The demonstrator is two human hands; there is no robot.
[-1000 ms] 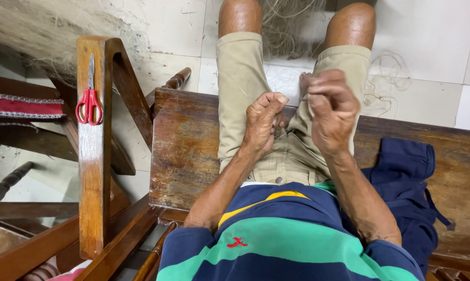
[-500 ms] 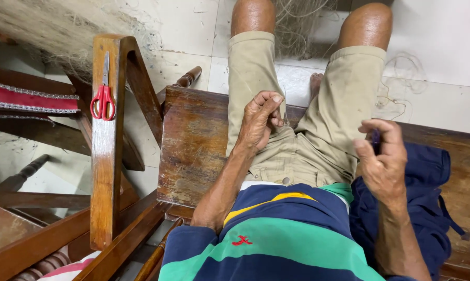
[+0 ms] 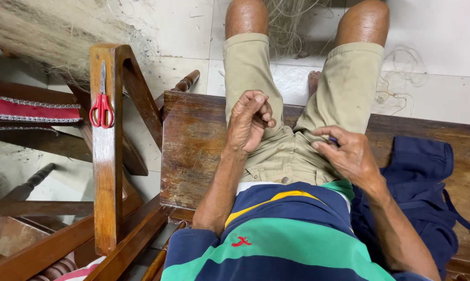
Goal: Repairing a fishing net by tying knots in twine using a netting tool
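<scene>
On the wooden bench (image 3: 193, 151), seated figure seen from above, khaki shorts (image 3: 292, 151), striped shirt. Both hands over the lap.

Left hand (image 3: 250, 122): raised just above the left thigh, fingers curled in, thumb and fingertips pinched together. Whatever is between them is too fine to make out; cannot tell if anything is held. Wrist clear of the bench, forearm running back toward the shirt.

Right hand (image 3: 349, 153): resting on the right thigh near the shorts' pocket, fingers drawn close, thumb and forefinger clamped on a small dark object (image 3: 333, 140). Only its tip shows, bluish; its kind cannot be told. It lies touching the fabric of the shorts.

Counts:
- Two hands, both the person's own.
- One pair of red-handled scissors (image 3: 102, 104), hanging blades-up on the upright wooden post (image 3: 106, 171) to the left, well apart from both hands.
- One dark blue cloth (image 3: 427, 192), bunched on the bench just beside the right arm, a drawstring trailing at its edge.
- One mass of pale fibre (image 3: 42, 31) at upper left; loose strands (image 3: 292, 26) on the white tiled floor (image 3: 438, 47) between the knees and to the right.
- One red woven band (image 3: 27, 110) on the frame at far left.
</scene>
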